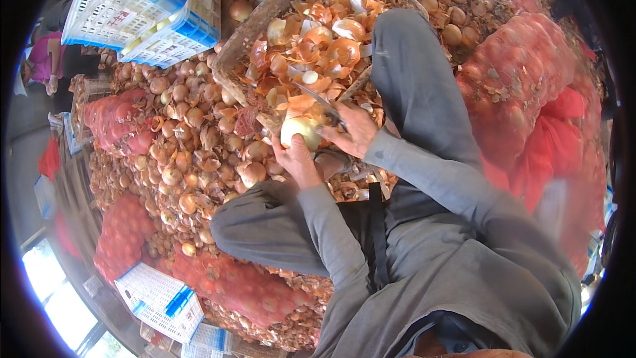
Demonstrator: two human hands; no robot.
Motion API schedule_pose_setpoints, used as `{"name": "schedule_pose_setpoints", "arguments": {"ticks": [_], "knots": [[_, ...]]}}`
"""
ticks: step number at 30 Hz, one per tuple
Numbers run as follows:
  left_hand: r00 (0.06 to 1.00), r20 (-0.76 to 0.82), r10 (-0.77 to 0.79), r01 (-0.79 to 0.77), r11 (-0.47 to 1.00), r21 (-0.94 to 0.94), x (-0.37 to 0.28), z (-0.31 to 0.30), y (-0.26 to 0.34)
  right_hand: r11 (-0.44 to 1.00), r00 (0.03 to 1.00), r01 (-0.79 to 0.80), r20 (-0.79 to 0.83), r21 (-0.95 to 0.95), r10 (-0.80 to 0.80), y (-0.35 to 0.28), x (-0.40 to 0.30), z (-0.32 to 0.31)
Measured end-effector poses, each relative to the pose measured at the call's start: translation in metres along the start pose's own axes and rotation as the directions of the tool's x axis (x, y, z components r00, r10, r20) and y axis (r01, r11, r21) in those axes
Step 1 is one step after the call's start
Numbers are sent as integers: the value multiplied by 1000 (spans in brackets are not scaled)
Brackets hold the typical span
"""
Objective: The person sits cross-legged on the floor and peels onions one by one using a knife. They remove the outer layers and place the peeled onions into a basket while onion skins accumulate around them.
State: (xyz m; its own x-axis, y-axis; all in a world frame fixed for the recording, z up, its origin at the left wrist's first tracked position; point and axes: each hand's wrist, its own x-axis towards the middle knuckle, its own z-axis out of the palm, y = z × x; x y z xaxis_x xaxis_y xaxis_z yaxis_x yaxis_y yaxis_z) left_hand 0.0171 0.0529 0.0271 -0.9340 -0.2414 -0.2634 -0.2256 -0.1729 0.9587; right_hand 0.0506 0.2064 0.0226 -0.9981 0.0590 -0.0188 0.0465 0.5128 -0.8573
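Observation:
My left hand [298, 160] grips a partly peeled onion [300, 133], its pale flesh showing, with the thumb on its near side. A flap of orange skin [301, 106] lies at the onion's far edge. Just right of the onion, my right hand [352, 130] is closed around a knife, the blade [315, 94] pointing up and left over the skins. Beyond both hands, a worn plastic crate [238, 42] holds a heap of onion skins [318, 42]. Most of the knife's handle is hidden by the fingers.
Loose onions [189, 119] cover the floor at left. Full red mesh sacks lie at right [521, 74], left [121, 233] and below [238, 283]. White and blue crates stand at upper left [129, 5] and lower left [159, 301]. Another person [47, 57] is at the far left.

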Motion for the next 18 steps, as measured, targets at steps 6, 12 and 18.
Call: {"name": "schedule_pose_setpoints", "arguments": {"ticks": [6,12,18], "knots": [[981,196,-3,61,954,-292,1,-7,-31,926,980,158,-172,343,-104,22,22,19],[961,275,-43,185,837,-515,-12,2,-2,517,794,-605,409,606,450,-43,25,-35],[989,149,-6,51,952,-302,-8,1,-26,938,955,205,-268,279,-129,-5,23,9]]}}
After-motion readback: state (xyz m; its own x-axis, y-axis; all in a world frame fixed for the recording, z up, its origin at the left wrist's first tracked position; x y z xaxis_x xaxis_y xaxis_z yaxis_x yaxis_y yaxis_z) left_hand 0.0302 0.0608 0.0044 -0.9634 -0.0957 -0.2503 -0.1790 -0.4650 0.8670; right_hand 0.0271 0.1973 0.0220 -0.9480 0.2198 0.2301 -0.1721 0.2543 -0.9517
